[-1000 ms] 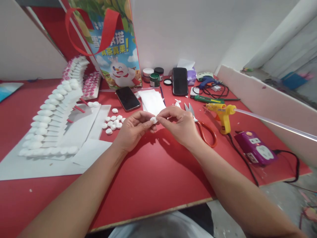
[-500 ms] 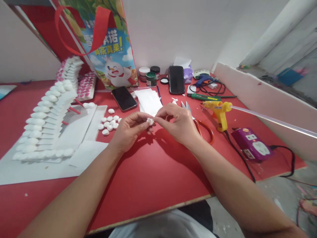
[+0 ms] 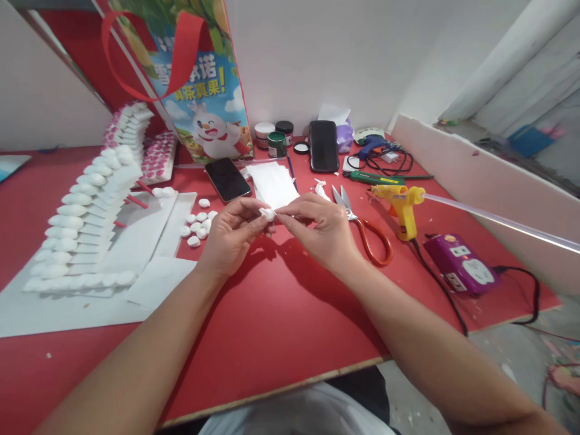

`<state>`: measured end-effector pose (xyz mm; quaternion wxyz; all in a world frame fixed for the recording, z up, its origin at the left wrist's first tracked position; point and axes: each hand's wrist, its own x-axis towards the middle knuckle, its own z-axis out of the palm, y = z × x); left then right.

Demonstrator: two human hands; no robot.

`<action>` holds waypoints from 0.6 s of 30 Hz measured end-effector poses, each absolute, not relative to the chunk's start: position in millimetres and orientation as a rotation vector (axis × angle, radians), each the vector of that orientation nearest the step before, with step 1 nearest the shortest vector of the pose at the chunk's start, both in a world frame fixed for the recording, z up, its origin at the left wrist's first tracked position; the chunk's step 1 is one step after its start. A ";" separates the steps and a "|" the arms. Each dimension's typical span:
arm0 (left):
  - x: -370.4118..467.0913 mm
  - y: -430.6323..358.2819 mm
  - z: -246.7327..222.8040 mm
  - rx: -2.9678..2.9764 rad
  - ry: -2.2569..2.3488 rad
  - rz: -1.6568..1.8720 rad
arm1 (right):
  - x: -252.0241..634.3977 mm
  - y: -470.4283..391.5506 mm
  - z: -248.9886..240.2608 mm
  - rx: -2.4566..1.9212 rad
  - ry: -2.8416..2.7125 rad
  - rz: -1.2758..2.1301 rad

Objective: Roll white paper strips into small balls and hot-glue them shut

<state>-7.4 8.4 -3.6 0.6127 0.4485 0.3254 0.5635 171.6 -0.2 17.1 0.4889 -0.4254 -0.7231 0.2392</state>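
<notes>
Between thumb and fingers, my left hand holds a small crumpled white piece. My right hand pinches at the right side of this same piece with thumb and forefinger. Left of my left hand lie several small white padded rounds on the red table. A stack of white sheets is just beyond my fingers. Orange-handled scissors rest beside my right hand, blades apart. A white curved structure edged with similar rounds stands at the left.
Behind are a phone, a second dark phone, paint jars and a printed bag. To the right sit a yellow glue gun with a long clear stick, a purple power socket and a green tool.
Both hands have shifted slightly left with the white piece, which now shows a loose, twisted end. More of the scissors is visible beside my right hand.
</notes>
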 end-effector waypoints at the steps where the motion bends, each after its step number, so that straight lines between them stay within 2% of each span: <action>1: -6.8 8.1 -2.9 1.044 0.756 1.315 | 171.2 -0.9 16.4 -1.032 -1.763 0.561; 18: -7.0 5.1 -8.8 1.353 0.868 1.449 | 171.2 -7.8 13.5 -1.019 -1.983 0.197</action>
